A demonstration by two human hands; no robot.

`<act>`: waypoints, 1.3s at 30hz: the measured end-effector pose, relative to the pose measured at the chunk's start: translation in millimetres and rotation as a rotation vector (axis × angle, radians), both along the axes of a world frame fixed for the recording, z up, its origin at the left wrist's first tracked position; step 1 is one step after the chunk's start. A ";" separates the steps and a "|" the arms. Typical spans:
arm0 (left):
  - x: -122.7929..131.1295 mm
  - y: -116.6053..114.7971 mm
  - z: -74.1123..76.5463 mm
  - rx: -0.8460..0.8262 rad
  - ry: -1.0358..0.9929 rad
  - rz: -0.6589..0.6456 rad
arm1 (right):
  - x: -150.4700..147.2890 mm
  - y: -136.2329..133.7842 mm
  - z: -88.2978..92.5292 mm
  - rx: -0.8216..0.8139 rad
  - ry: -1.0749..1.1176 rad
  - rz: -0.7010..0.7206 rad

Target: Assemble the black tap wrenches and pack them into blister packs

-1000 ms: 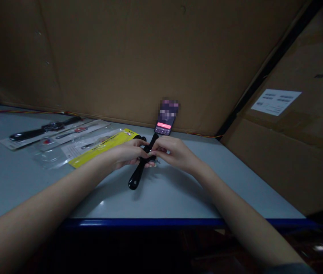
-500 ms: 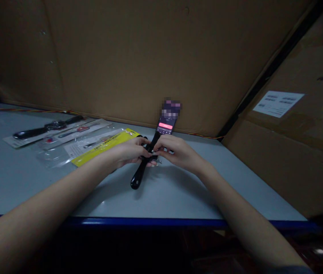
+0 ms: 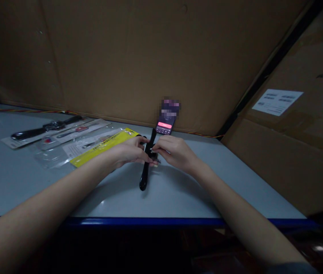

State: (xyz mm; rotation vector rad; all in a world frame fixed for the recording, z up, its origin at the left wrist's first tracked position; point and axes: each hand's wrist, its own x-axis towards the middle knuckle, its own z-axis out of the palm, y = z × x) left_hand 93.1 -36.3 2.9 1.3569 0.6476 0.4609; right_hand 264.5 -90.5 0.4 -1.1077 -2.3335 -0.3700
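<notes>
Over the tabletop [image 3: 178, 198] | left hand [image 3: 131, 150] had its fingers wrapped round the black spokeshave [image 3: 144, 176] | right hand [image 3: 174, 150] curled fingers in at the middle, grip unclear!

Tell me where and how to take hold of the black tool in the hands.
Best gripped, I'd judge, by the tool's near handle, coming from the table's blue front edge. That long, rounded end sticks out toward the viewer, free of fingers, while the left hand and right hand crowd the middle. The far end points toward the phone.
</notes>
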 end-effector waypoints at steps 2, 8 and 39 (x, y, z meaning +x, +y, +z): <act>0.1 0.1 -0.4 0.002 -0.029 0.003 | -0.2 -0.2 0.0 0.007 -0.020 -0.016; -1.0 -5.1 6.3 -0.022 -0.016 0.026 | -1.4 -1.5 -1.1 0.055 -0.065 -0.052; 0.3 2.7 -4.3 0.292 0.063 0.036 | -9.4 -4.0 -4.6 0.168 -0.202 0.001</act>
